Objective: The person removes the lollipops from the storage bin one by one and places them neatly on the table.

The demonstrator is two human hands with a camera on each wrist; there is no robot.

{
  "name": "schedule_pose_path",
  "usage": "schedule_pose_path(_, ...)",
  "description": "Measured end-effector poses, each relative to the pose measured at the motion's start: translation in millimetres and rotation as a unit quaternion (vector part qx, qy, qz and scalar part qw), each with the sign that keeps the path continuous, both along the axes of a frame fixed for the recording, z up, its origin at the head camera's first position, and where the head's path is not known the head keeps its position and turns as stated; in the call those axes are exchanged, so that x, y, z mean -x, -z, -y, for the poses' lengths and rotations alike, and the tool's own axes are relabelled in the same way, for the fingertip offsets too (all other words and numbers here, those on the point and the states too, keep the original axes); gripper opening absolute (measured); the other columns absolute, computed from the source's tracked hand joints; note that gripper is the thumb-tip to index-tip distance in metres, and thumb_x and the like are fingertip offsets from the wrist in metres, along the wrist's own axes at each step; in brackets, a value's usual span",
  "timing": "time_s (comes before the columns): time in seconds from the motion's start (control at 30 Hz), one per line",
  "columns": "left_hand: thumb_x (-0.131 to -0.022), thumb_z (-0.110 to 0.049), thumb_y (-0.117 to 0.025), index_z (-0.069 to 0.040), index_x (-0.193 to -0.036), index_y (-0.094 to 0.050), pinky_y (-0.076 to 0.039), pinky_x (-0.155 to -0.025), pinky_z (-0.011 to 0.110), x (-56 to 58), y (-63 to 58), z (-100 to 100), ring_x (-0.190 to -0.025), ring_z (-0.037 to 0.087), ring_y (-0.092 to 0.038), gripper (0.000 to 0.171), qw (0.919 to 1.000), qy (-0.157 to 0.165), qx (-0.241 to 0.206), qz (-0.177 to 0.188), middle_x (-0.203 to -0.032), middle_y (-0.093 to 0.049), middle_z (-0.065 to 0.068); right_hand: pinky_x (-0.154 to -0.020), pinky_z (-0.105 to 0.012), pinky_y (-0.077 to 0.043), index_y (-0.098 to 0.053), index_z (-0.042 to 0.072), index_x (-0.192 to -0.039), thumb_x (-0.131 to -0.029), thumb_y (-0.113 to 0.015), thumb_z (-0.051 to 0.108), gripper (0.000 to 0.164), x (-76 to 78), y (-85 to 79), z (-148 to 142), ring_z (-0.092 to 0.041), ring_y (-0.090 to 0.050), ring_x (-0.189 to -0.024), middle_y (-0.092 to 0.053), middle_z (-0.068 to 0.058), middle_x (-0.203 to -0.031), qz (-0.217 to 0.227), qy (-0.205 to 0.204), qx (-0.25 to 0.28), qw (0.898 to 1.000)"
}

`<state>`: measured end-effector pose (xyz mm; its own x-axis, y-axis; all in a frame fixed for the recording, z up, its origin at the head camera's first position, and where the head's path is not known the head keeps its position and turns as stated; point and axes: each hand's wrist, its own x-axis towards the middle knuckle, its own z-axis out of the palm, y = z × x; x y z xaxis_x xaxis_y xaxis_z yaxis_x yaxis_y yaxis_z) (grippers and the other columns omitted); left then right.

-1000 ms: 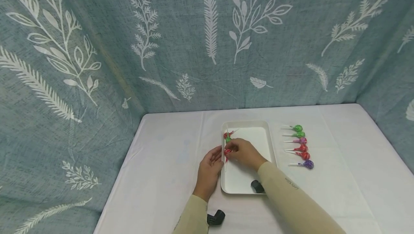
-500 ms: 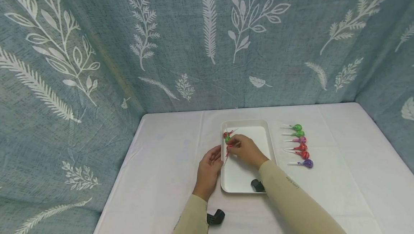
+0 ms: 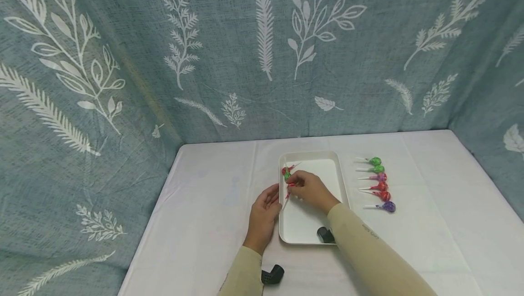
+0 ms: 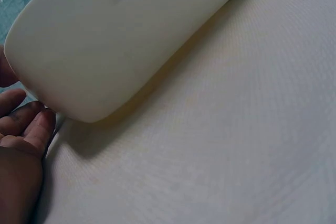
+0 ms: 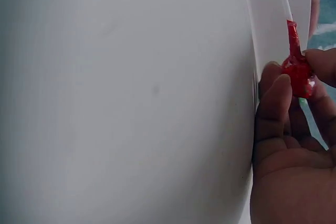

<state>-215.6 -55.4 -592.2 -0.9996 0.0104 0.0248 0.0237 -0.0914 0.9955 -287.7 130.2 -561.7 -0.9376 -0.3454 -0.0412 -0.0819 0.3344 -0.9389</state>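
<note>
In the head view, my right hand [image 3: 309, 188] is over the left part of a white tray [image 3: 315, 243], pinching a red-wrapped lollipop [image 3: 291, 188]. The right wrist view shows thumb and fingers around the candy's red ball [image 5: 298, 74], its stick pointing up. Just beyond the fingertips lie a green lollipop [image 3: 287, 175] and another red lollipop [image 3: 285, 170], in the tray's far left corner. My left hand [image 3: 264, 216] rests at the tray's left edge with relaxed fingers. From the left wrist, the fingers [image 4: 39, 129] show close against the tray's outer wall [image 4: 105, 51].
Right of the tray, a column of lollipops lies on the white cloth: green ones [image 3: 375, 161], a pink one [image 3: 380, 177], red ones [image 3: 381, 187] and a purple one [image 3: 388, 207]. Black wrist devices [image 3: 273, 275] show at both forearms. A blue leaf-patterned curtain [image 3: 245, 59] stands behind.
My right hand has moved slightly away from me along the tray with the red lollipop, whose stick now slants. The left hand stays at the tray's edge.
</note>
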Motion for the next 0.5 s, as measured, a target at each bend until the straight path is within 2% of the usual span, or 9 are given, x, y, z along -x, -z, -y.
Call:
schedule_pose_path(0.27,-0.102,0.005,-0.055,0.003,-0.155,-0.053,-0.048,-0.115,0.03,0.6,1.0,1,-0.145,0.03,-0.053,0.054,1.0,0.003,0.006,-0.006,-0.155,-0.057,0.019,-0.072,-0.03,-0.059,-0.076,0.006,-0.113,-0.1,-0.077,0.007,0.014,2.2,-1.3,1,-0.019,-0.066,-0.088,-0.07,-0.005,-0.111,-0.016,0.021,0.015,1.0)
schedule_pose_path(0.5,-0.101,0.006,-0.054,0.006,-0.155,-0.052,-0.048,-0.115,0.031,0.1,0.8,0,-0.145,0.033,-0.053,0.054,0.9999,0.004,0.006,-0.009,-0.154,-0.057,0.022,-0.071,-0.033,-0.058,-0.075,0.005,-0.115,-0.1,-0.078,0.008,0.016,5.2,-11.2,-5,-0.02,-0.068,-0.088,-0.073,-0.006,-0.115,-0.013,0.037,0.043,0.998)
